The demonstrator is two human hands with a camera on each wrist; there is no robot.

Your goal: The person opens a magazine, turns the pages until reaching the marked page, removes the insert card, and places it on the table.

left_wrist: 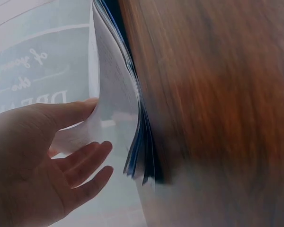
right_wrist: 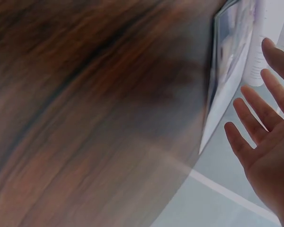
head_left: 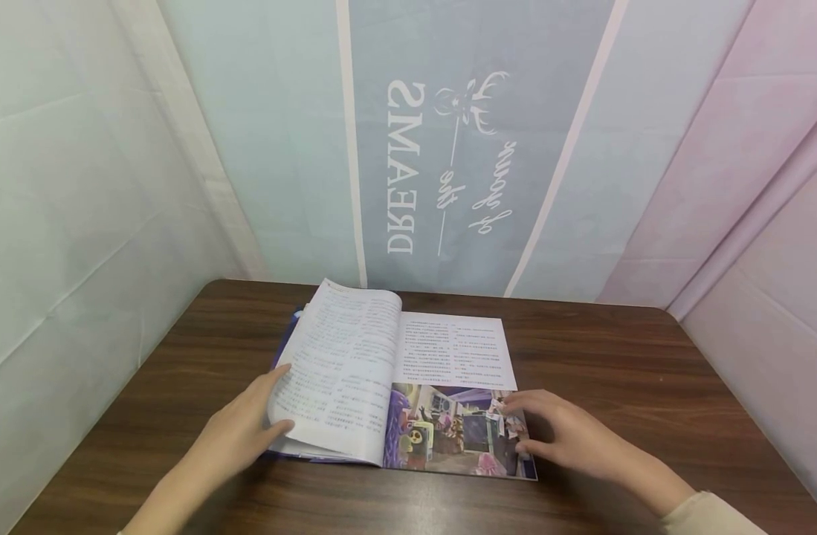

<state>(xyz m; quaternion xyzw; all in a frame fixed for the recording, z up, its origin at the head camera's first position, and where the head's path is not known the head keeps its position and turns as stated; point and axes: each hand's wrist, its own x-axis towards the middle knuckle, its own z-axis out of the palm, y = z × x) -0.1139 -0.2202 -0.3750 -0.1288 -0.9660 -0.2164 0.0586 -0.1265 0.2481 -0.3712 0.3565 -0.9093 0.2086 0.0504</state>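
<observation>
An open book lies on the table, its left-hand page covered in print and bowed up near the spine. My left hand is at that page's outer edge, with thumb and forefinger spread apart on the paper. The left wrist view shows the thumb touching the loose page, the other fingers relaxed around its edge. On the flat right-hand page, text stands above a colourful picture. My right hand is at that picture's right edge, fingers loosely bent and holding nothing; the right wrist view shows them spread.
The dark wooden table extends to both sides of the book. Behind it hangs a pale blue-green curtain with mirrored lettering. Light cloth walls stand at left and right.
</observation>
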